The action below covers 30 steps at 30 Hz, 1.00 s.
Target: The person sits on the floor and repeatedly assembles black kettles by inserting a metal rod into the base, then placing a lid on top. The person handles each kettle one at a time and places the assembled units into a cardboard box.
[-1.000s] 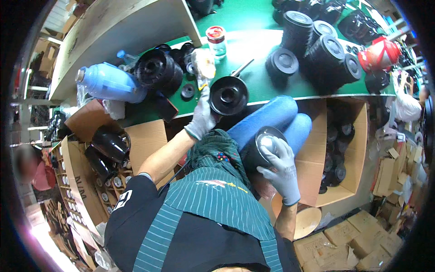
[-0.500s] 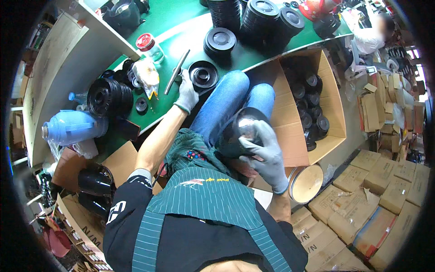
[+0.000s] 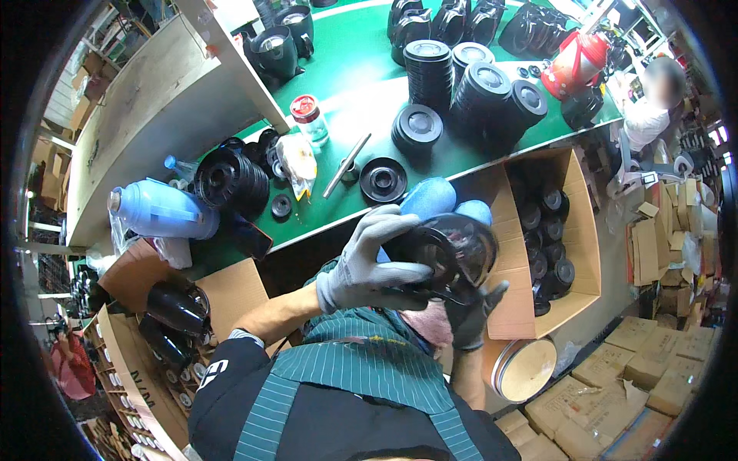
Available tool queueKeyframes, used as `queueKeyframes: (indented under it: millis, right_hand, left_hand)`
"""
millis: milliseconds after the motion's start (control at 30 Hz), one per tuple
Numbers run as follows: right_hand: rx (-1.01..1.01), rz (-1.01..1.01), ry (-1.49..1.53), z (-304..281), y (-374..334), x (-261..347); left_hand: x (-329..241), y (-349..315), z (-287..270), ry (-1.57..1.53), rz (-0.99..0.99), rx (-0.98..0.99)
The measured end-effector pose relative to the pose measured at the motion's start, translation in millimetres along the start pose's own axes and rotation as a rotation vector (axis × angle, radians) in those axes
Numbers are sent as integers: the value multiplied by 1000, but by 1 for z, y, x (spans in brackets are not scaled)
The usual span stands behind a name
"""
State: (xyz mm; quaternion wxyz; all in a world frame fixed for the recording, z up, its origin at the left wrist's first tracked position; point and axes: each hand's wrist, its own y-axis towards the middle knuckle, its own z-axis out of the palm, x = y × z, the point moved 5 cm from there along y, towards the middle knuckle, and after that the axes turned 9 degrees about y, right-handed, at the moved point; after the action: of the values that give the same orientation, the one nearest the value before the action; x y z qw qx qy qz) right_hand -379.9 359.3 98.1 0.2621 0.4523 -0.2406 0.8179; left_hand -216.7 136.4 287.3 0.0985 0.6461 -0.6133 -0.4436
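Gloves first: in the head view both of your hands wear grey knit gloves, and they meet over your lap, just in front of the green desk (image 3: 361, 100). Your left hand (image 3: 369, 265) lies across the top of a round black flask base (image 3: 453, 250), its fingers (image 3: 400, 230) curled down over the near rim, so the part is pinned from above. Your right hand (image 3: 470, 315) comes up from beneath, fingers closed against the underside, which keeps the glossy piece cradled between two palms rather than resting on anything. You hold it tilted, its hollow face turned up toward you, likely so you can look inside.

Behind it, on the desk edge, a single black disc lid (image 3: 383, 179) lies flat beside a metal rod (image 3: 346, 164), both within easy reach. Further back stand stacks of the same black lids (image 3: 430, 73), piled to save room. A jar with a red cap (image 3: 309, 117) stands upright near a crumpled plastic bag (image 3: 296, 157). A pale blue flask body (image 3: 165, 211) lies on its side at the left end of the desk.

Right of your knees an open cardboard box (image 3: 584, 253) holds more black parts, set low where your hand can drop to it. A red flask (image 3: 573, 61) stands at the desk's far end.
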Motion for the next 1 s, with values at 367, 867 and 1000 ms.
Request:
queueKeyframes:
  millis: [367, 867, 1000]
  right_hand:
    - [-35, -33, -442, 12, -12, -17]
    - [85, 209, 1719, 32, 39, 4]
    - [-257, 1049, 3718, -1, 17, -53]
  left_hand:
    - [11, -16, -52, -297, -145, 103]
    - [145, 34, -62, 526, -284, -537]
    - [115, 17, -89, 558, -284, -340]
